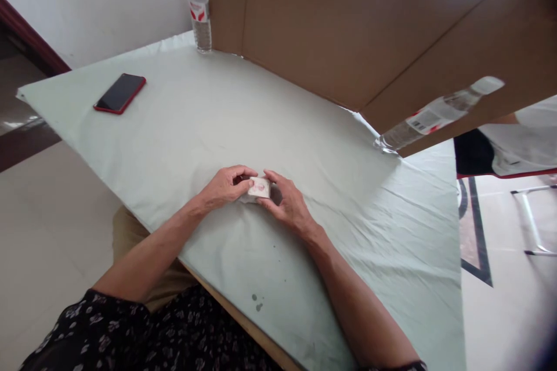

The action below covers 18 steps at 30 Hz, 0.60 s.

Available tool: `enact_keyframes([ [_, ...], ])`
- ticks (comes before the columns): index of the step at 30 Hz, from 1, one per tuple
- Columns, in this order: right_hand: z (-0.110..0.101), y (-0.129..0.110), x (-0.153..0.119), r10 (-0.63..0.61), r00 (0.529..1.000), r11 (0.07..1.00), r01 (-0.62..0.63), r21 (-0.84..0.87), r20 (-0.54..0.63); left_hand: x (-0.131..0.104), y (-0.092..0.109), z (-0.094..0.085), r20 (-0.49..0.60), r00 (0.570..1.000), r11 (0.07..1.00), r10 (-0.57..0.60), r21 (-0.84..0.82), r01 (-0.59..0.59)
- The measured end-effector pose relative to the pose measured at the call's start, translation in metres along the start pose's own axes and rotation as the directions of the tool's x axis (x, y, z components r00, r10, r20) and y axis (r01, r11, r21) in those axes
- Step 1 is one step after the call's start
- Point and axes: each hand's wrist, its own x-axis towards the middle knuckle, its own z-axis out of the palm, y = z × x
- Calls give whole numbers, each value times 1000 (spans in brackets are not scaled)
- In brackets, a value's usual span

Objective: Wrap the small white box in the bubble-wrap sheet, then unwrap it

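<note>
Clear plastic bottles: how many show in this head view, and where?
2. One clear plastic bottle with a white cap is at the left end of the brown cardboard panel, the other near its right end. The panel could hide more.

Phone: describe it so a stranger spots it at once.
On the pale green tablecloth, look past the left hand toward the left corner. The phone lies dark screen up, in a red case, unlike the clear, white-capped bottle nearest it.
</note>
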Motion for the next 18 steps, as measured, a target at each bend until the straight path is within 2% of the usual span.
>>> enact_keyframes([
  [5, -4, 9, -3, 34, 999, 998, -35, 61, 19, 1, -1, -4, -123, 992, 1000, 8, -6, -9],
  [8, -7, 10, -6, 65, 998, 992, -63, 110, -19, -1, -1, -8, -131, 991, 999, 11, 41, -5],
  [13, -4, 8, -3, 68, 998, 985, -70, 159, 13, -3, -4, -7, -6, 999, 995, 53, 85, -52],
  [16, 1, 8, -1, 84, 995, 985, -90, 144, 51, -3, -5, -6, 97, 993, 992, 72, 95, -81],
  [18, 4, 8, 0, 105, 993, 987, -111, 119, 57, -3, -6, -6, 126, 989, 989, 83, 108, -96],
])
